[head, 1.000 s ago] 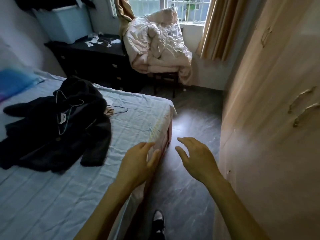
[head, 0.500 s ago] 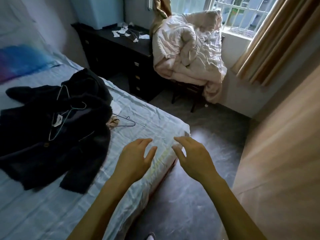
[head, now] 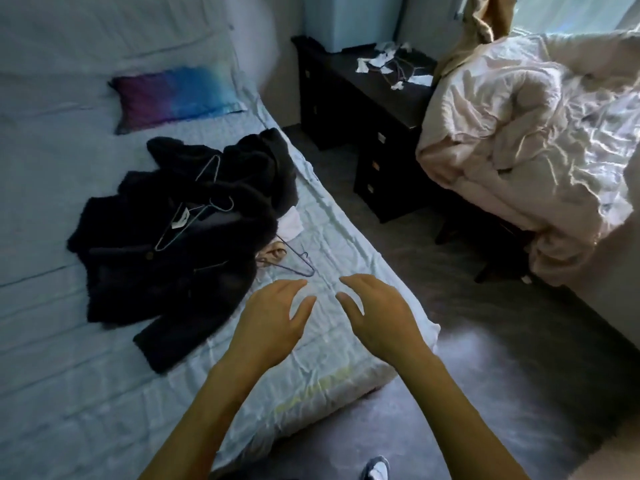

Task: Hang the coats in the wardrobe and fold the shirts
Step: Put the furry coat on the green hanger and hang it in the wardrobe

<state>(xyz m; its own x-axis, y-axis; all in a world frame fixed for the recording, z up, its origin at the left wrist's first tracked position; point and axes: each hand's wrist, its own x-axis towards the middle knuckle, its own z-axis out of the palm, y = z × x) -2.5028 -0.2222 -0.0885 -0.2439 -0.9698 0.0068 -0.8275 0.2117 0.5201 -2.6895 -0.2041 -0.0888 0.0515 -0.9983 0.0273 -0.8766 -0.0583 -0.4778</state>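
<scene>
1. Bed (head: 86,393): it has a pale blue, creased sheet and fills the left of the view. Its foot corner lies under my hands.
2. Pink quilt (head: 519,140): a crumpled heap off the bed's right side, across the strip of floor. It is piled on a dark-legged seat, well apart from the mattress.
3. Dark desk (head: 367,112): it stands beside the bed's head end, between bed and quilt. White scraps (head: 379,60) and cords lie on its top.
4. Dark coat heap (head: 166,271): fleecy fabric lying on the bed, mid-length and toward the right edge. One sleeve points at the foot end. I cannot tell how many garments are in it.
5. Pillow (head: 173,95): blue-to-purple and flat, at the head of the bed.
6. Left hand (head: 273,317): it hovers over the bed's foot corner, palm down, fingers relaxed and slightly spread. It holds nothing and is near the coat sleeve but not touching it.
7. Right hand (head: 377,313): it is in the same posture over the bed's right edge, empty, fingers loose. There is a clear gap between the two hands.
8. Pale wire hanger (head: 188,221): it rests on top of the coat heap, on the bed.
9. Grey wire hanger (head: 298,263): it lies on the sheet by the bed's right edge, just beside the coat heap and just beyond my fingertips.
10. White cloth (head: 291,225): it peeks out from under the coat heap at the bed's right edge. I cannot tell what kind of garment it is.
</scene>
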